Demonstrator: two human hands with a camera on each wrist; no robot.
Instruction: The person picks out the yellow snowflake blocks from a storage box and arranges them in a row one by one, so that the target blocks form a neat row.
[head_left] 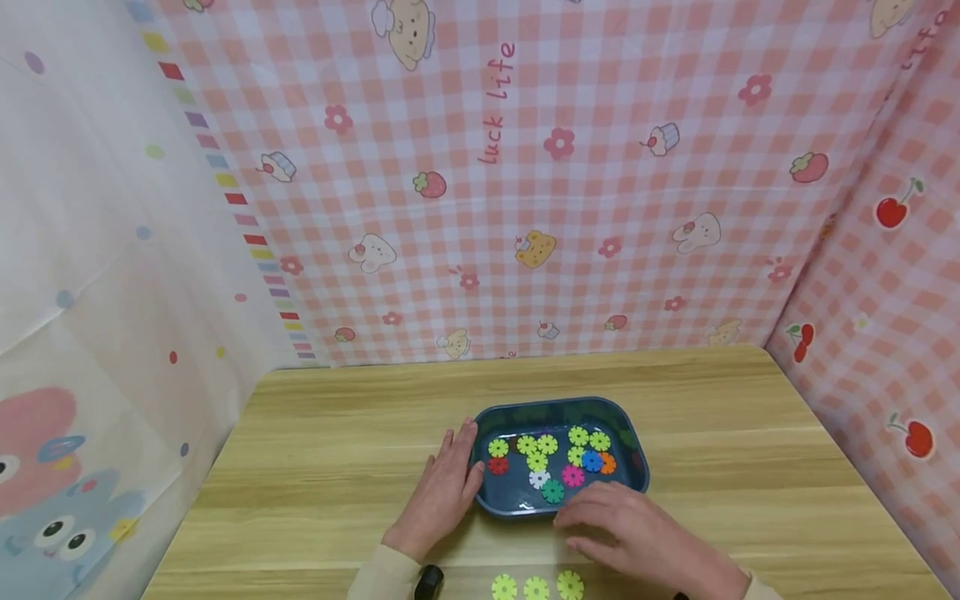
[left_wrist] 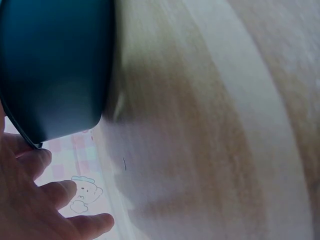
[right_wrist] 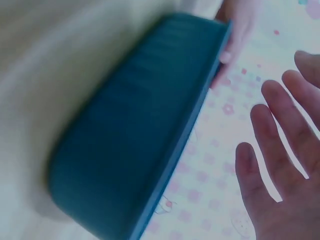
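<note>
A dark blue tray [head_left: 635, 433] stands on the wooden table with several notched plastic discs inside, such as a green disc [head_left: 552, 491], a pink disc [head_left: 573, 476] and a red disc [head_left: 498, 465]. My left hand [head_left: 442, 487] rests against the tray's left end, its fingers straight along the rim; the left wrist view has those fingers beside the tray's wall [left_wrist: 55, 70]. Over the near right edge hovers my right hand [head_left: 626, 525], fingers extended and holding nothing. In the right wrist view its fingers spread apart beside the tray.
Three yellow-green discs [head_left: 536, 588] lie in a row on the table [head_left: 337, 433] at the near edge, between my forearms. A pink checked cloth [head_left: 510, 200] hangs behind the table, and other patterned cloths hang at both sides.
</note>
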